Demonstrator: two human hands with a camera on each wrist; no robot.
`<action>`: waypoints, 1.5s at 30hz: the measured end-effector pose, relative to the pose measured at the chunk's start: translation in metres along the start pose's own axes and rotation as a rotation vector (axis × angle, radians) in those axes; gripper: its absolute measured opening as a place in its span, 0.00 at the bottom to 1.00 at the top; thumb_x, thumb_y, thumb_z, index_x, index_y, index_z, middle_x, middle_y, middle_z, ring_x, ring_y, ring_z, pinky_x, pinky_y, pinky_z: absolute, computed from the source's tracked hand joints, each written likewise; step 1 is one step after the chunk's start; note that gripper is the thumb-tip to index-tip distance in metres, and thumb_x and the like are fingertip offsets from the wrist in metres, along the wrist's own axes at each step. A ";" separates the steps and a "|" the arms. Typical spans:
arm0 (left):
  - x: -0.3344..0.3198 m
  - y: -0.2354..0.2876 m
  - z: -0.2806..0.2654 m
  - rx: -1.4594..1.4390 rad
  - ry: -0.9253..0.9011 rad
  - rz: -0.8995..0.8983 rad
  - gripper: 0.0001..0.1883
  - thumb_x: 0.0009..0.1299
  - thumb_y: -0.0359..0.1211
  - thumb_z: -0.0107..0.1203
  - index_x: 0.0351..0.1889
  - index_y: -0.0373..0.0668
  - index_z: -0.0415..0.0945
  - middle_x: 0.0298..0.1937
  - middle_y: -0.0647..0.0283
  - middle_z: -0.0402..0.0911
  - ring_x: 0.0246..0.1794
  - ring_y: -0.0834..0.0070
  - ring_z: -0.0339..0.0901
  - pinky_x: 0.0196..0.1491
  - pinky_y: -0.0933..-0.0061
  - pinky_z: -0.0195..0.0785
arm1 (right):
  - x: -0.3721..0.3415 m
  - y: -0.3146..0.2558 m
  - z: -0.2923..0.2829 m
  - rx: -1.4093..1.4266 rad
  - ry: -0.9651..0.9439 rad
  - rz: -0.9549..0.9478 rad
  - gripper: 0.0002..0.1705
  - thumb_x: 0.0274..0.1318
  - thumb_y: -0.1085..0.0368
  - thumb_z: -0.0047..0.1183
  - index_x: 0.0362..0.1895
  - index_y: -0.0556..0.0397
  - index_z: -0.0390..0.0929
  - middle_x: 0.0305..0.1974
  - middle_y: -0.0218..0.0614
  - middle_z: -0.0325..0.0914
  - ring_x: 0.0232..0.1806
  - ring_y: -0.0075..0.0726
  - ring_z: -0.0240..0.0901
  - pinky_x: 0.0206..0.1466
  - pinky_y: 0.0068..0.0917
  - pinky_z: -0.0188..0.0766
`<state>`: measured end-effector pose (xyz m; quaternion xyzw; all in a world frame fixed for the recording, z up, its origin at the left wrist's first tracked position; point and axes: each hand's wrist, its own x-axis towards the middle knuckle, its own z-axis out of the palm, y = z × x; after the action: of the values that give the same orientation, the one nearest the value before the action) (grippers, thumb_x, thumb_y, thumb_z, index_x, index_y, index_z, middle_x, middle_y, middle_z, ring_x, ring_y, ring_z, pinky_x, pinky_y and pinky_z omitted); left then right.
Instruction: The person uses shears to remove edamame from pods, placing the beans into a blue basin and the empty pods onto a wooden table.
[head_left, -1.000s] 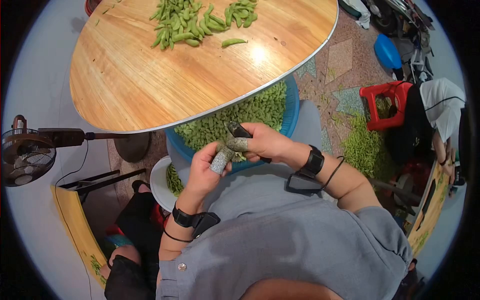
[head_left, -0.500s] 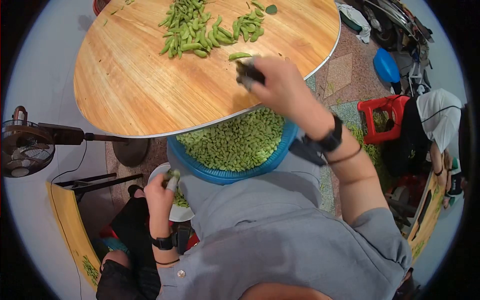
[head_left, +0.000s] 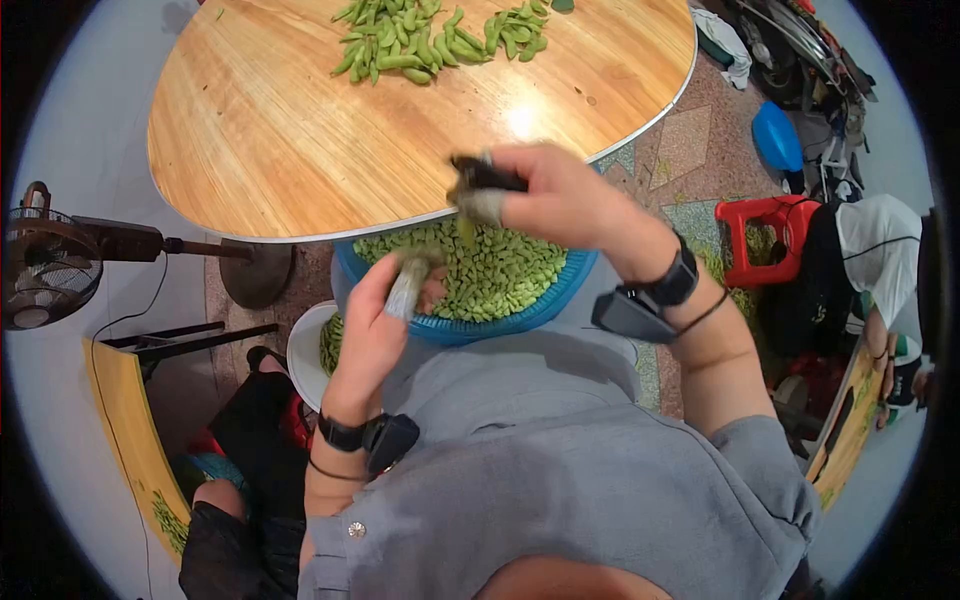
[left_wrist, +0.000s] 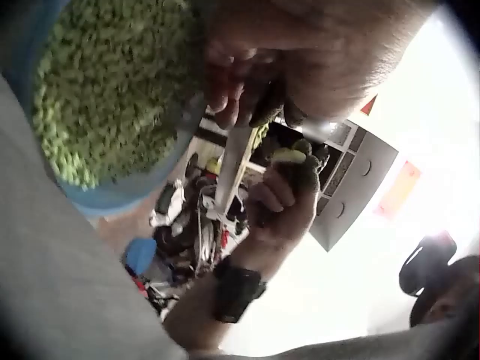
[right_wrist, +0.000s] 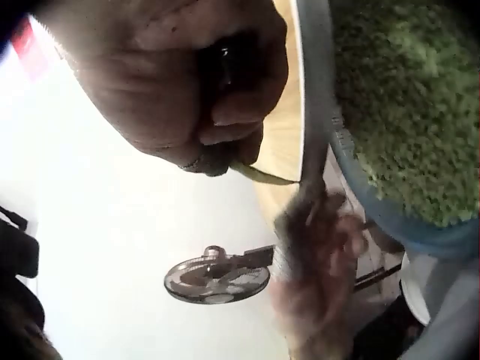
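My right hand (head_left: pixel 570 205), thumb wrapped in grey tape, is over the table's front edge in the head view. It pinches a green soybean pod (right_wrist: pixel 262 177), whose tip sticks out below the fingers in the right wrist view. A black object (head_left: pixel 490 176) also lies in its grip; its kind cannot be told. Lower left, my left hand (head_left: pixel 375 320), also taped at the thumb, has loosely bent fingers at the basin's near left side, with nothing seen in them. Under both hands the blue basin (head_left: pixel 352 268) holds many shelled green beans (head_left: pixel 500 275).
A wooden table (head_left: pixel 300 140) bears a pile of pods (head_left: pixel 395 40). A white bucket (head_left: pixel 303 345) with green pods stands left of my lap. Around are a fan (head_left: pixel 55 260), a red stool (head_left: pixel 735 240), a blue object (head_left: pixel 777 136) and seated people at both sides.
My right hand left the basin for the table and came back with the lone pod from near its front. My left hand went to the white bucket, then returned to the basin.
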<state>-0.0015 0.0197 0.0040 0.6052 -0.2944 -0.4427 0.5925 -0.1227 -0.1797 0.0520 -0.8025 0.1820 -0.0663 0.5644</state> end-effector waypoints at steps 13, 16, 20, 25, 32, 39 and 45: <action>0.009 -0.005 0.011 -0.461 -0.083 -0.232 0.07 0.69 0.32 0.53 0.41 0.39 0.74 0.27 0.68 0.75 0.25 0.83 0.69 0.29 0.84 0.63 | -0.038 0.033 0.046 0.135 0.101 -0.085 0.14 0.58 0.66 0.46 0.47 0.58 0.72 0.32 0.38 0.77 0.34 0.29 0.72 0.40 0.27 0.70; 0.008 -0.001 0.017 -0.297 0.012 -0.165 0.05 0.68 0.29 0.52 0.39 0.40 0.76 0.27 0.71 0.75 0.25 0.87 0.68 0.28 0.86 0.62 | -0.050 0.019 0.047 0.107 -0.041 0.038 0.21 0.61 0.68 0.38 0.57 0.56 0.66 0.28 0.30 0.72 0.29 0.23 0.67 0.35 0.24 0.68; 0.012 -0.008 0.021 -0.190 -0.008 -0.102 0.05 0.68 0.27 0.51 0.39 0.40 0.75 0.28 0.72 0.75 0.25 0.88 0.68 0.28 0.86 0.61 | -0.053 0.025 0.047 0.084 -0.032 -0.011 0.24 0.57 0.71 0.38 0.60 0.55 0.65 0.29 0.32 0.73 0.30 0.25 0.68 0.36 0.25 0.69; 0.014 -0.022 0.021 0.244 0.068 0.243 0.05 0.66 0.27 0.54 0.37 0.36 0.74 0.26 0.66 0.75 0.23 0.81 0.67 0.28 0.77 0.64 | -0.055 0.030 0.052 -0.041 0.017 -0.013 0.29 0.53 0.73 0.38 0.62 0.55 0.63 0.32 0.36 0.74 0.34 0.30 0.71 0.40 0.27 0.70; 0.010 -0.015 0.011 0.423 0.036 0.203 0.07 0.65 0.30 0.56 0.37 0.35 0.74 0.24 0.62 0.75 0.21 0.77 0.70 0.27 0.71 0.66 | -0.051 0.032 0.050 0.784 -0.203 0.306 0.24 0.60 0.71 0.36 0.62 0.44 0.62 0.22 0.23 0.63 0.16 0.17 0.54 0.18 0.17 0.52; 0.016 -0.003 0.009 0.258 -0.074 0.038 0.08 0.62 0.30 0.59 0.35 0.36 0.74 0.22 0.56 0.74 0.18 0.72 0.70 0.26 0.70 0.66 | -0.052 0.027 0.052 0.933 -0.234 0.429 0.21 0.59 0.69 0.33 0.57 0.45 0.63 0.23 0.24 0.61 0.18 0.16 0.53 0.18 0.17 0.53; 0.023 -0.014 0.003 1.176 -0.041 0.680 0.08 0.60 0.27 0.57 0.35 0.36 0.71 0.25 0.55 0.74 0.21 0.64 0.71 0.26 0.67 0.64 | -0.046 0.039 0.073 0.362 0.010 0.136 0.17 0.58 0.69 0.36 0.53 0.49 0.66 0.27 0.31 0.68 0.21 0.22 0.63 0.21 0.23 0.61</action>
<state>0.0040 -0.0002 -0.0135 0.6921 -0.6712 -0.0094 0.2653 -0.1514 -0.1099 -0.0053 -0.6734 0.2237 -0.0634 0.7018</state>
